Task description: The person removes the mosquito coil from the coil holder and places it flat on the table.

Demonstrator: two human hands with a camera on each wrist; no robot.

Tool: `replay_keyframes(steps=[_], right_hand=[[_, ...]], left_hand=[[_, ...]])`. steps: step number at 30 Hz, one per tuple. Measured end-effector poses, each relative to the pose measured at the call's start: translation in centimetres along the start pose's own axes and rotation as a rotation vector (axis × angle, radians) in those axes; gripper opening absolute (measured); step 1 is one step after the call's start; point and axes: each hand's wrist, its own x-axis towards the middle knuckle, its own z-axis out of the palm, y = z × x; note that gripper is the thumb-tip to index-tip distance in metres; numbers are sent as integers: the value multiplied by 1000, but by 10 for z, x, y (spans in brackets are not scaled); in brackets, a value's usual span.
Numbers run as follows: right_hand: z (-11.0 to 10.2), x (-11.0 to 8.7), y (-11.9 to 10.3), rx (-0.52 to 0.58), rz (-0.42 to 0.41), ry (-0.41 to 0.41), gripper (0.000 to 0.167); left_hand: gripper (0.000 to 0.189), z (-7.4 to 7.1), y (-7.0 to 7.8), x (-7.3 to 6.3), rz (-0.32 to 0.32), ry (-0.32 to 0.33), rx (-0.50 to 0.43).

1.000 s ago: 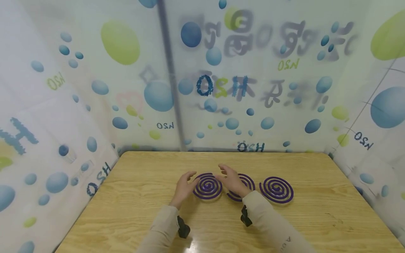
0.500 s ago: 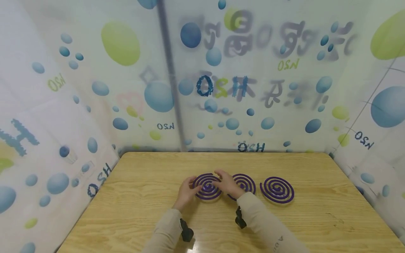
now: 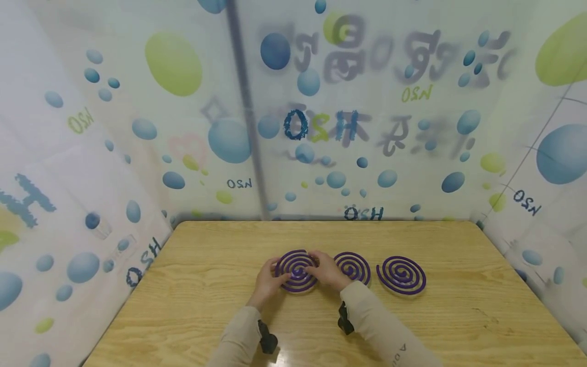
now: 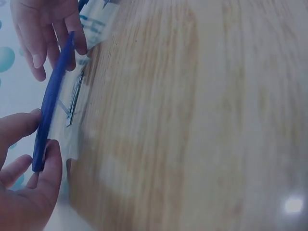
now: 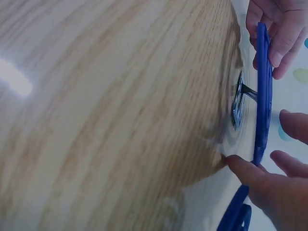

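A purple mosquito coil (image 3: 297, 271), blue in the wrist views, lies between my hands in the head view. My left hand (image 3: 267, 281) pinches its left edge, thumb above and fingers below. At the opposite edge is my right hand (image 3: 327, 271). In the right wrist view its lower fingertip touches the edge of the coil (image 5: 263, 96) from below, while the thumb stands a little apart from it. A small metal stand (image 5: 237, 103) shows beneath the coil. Just right of this coil sits a second one (image 3: 351, 270), partly hidden behind my right hand and sleeve.
A third mosquito coil (image 3: 402, 276) lies farther right on the wooden table (image 3: 458, 316). Behind the table and along both sides hangs a pale curtain (image 3: 293, 178) printed with blue and green spots. Each wrist carries a black camera mount (image 3: 268, 338).
My hands have closed in on the left coil from both sides, the right hand moving left. My left hand has taken hold of its edge, and the coil has shifted slightly left.
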Motion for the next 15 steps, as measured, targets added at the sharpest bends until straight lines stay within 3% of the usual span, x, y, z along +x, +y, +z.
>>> replay_keyframes(steps=[15], right_hand=[[12,2,5,-67,29,45,51]], left_hand=[[58,-4,-5,-3,-9,-6,-39]])
